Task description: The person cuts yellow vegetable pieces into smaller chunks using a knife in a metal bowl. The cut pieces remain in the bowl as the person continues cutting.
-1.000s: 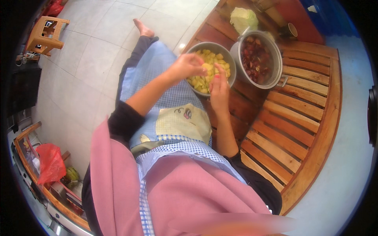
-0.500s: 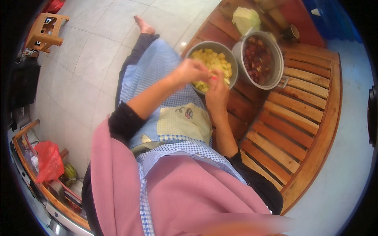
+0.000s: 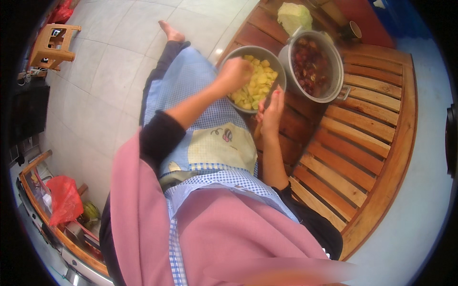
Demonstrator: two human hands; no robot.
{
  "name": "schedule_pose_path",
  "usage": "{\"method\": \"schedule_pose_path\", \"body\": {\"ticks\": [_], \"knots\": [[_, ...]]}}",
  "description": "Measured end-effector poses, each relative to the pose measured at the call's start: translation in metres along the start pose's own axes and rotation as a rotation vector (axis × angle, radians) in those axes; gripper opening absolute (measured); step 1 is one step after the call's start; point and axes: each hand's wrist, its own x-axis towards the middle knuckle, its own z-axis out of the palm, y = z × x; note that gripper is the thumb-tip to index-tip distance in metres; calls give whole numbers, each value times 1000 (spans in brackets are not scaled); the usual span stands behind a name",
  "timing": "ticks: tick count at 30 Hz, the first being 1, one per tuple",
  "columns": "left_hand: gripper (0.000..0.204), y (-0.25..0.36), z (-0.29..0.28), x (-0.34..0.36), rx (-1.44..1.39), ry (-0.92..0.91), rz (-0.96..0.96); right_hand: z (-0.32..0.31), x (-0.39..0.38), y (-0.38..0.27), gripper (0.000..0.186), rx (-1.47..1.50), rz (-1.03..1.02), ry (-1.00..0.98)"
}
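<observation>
A grey metal bowl [image 3: 283,71] of diced yellow pieces [image 3: 260,83], which look like potato, stands on the wooden bench. Over its left side, my left hand [image 3: 236,74] is closed, and whatever is in its fingers is hidden. My right hand [image 3: 272,110] is at the bowl's near right edge with its fingers bent round. From below that hand pokes a slim brown handle [image 3: 258,130], like that of a small knife; no blade is distinguishable. Something small and red shows at the fingertips. Right of the bowl sits a metal pot [image 3: 338,76] of dark red pieces [image 3: 312,66].
Behind the pot lies a pale green cabbage [image 3: 295,18], with a dark cup [image 3: 354,29] near it. The slatted wooden bench [image 3: 350,159] runs along the blue wall. On the left are a tan stool [image 3: 52,43], a red plastic bag [image 3: 66,200] and the tiled floor [image 3: 102,71].
My hands were together over the bowl and are now apart. The left one has shifted slightly left and up, the right one slightly right and down toward me.
</observation>
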Motion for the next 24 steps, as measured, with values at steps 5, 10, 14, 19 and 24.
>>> {"method": "schedule_pose_path", "body": {"ticks": [5, 10, 14, 19, 24], "knots": [[14, -24, 35, 24, 194, -18, 169, -7, 4, -10, 41, 87, 151, -100], [15, -23, 24, 28, 122, -90, 111, -16, 8, -7, 44, 111, 179, -173], [27, -9, -1, 17, -132, -161, -208, -18, 10, -7, 45, 123, 179, -207], [27, 13, -12, -6, -680, -197, -409, -6, 6, -5, 40, -200, -117, -148], [25, 29, -23, -20, -750, -182, -399, 1, 7, -7, 40, -539, -483, -146]]}}
